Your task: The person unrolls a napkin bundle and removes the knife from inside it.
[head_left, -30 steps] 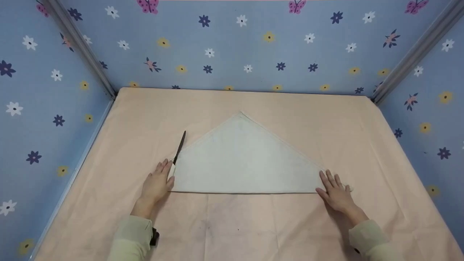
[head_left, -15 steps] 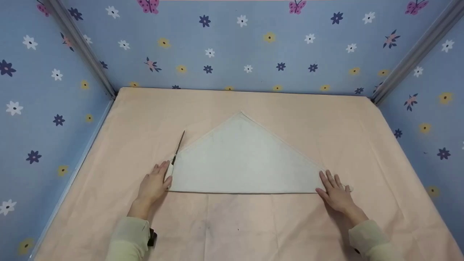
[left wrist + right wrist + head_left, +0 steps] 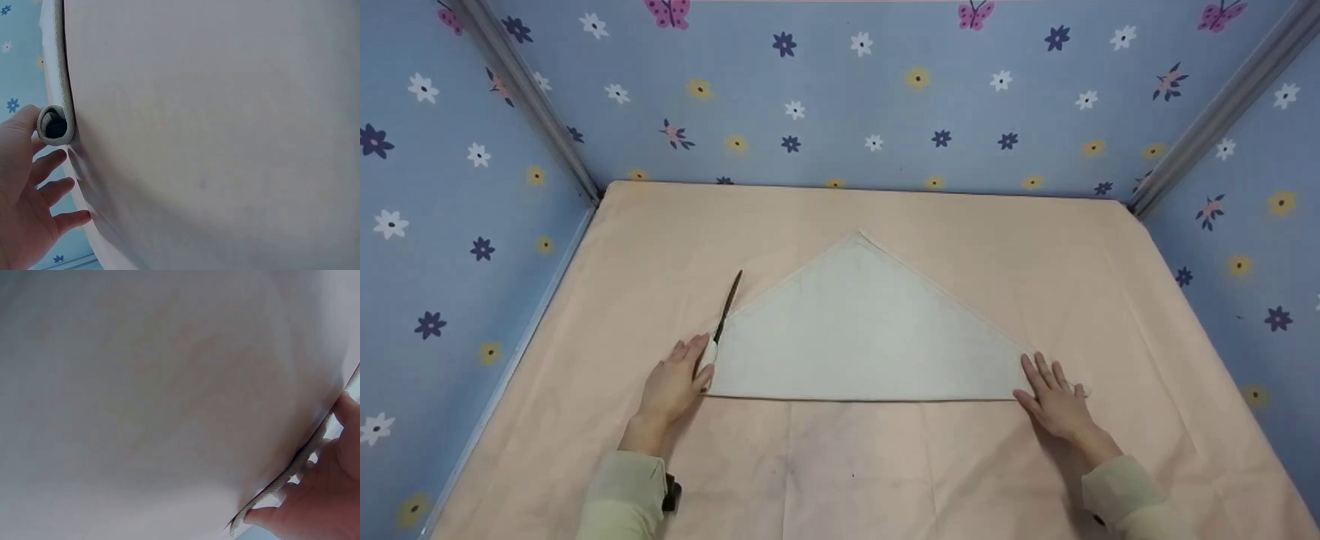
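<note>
A pale cloth lies folded in a triangle, point away from me. Its left end is rolled up; the left wrist view shows the roll end-on, dark inside. Between thumb and fingers my left hand holds that roll. From the roll's far end a narrow dark pointed strip slants past the cloth's edge; what it is cannot be told. My right hand rests with fingers spread on the cloth's right corner. In the right wrist view, the right hand lies along the cloth's edge.
A peach cover with creases is spread over the table. Blue flowered panels stand behind and at both sides, with grey posts at the corners.
My left hand has shifted slightly to the left, with the roll and the dark strip. The cloth's left edge now reaches a little further left. The right hand has stayed put.
</note>
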The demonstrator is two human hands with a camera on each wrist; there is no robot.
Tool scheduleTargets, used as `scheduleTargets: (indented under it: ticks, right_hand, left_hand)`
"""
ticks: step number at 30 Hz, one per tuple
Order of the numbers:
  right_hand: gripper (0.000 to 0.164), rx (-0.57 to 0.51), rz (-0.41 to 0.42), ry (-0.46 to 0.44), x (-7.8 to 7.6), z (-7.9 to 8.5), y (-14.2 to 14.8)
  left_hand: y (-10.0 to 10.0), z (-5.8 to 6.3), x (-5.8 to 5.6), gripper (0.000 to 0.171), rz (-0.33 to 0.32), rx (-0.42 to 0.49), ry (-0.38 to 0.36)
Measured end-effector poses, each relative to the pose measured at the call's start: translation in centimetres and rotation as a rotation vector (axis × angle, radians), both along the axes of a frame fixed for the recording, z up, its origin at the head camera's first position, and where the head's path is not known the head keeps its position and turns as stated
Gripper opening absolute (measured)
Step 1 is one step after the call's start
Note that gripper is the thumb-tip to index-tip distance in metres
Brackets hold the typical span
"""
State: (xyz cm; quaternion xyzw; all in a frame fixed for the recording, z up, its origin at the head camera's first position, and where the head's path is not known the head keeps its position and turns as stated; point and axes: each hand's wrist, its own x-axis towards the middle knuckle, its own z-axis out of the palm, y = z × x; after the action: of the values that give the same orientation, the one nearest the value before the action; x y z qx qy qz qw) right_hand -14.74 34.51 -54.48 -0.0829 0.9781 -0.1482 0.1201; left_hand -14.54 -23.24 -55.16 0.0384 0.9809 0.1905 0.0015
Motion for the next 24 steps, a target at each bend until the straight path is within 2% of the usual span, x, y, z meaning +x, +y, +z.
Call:
scheduleTargets:
  ticks: [10,24]
  right_hand:
    - [0.066,0.000,0.007,0.021,0.2,0.1,0.0]
    - [0.065,0.017,0.007,0.035,0.1,0.1,-0.1]
  left_hand:
    - [-0.6,-0.2,0.0,0.051,-0.017,0.013,0.027]
    - [-1.3,-0.3,0.2,0.050,0.016,0.041,-0.013]
